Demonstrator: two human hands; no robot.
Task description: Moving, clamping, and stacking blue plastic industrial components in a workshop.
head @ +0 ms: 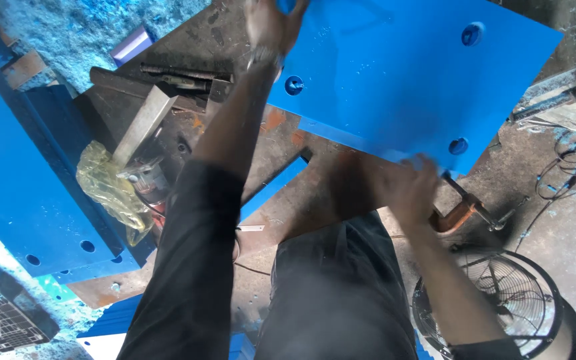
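both hands grip the blue plate (395,73), left hand (269,27) on its far edge and right hand (413,190) on its near edge, held over the rusty surface (301,193).

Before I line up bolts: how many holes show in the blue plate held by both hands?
3 on the blue plate: one at the top right corner, one near the left hand at, one near the right hand at. Hands may hide others.
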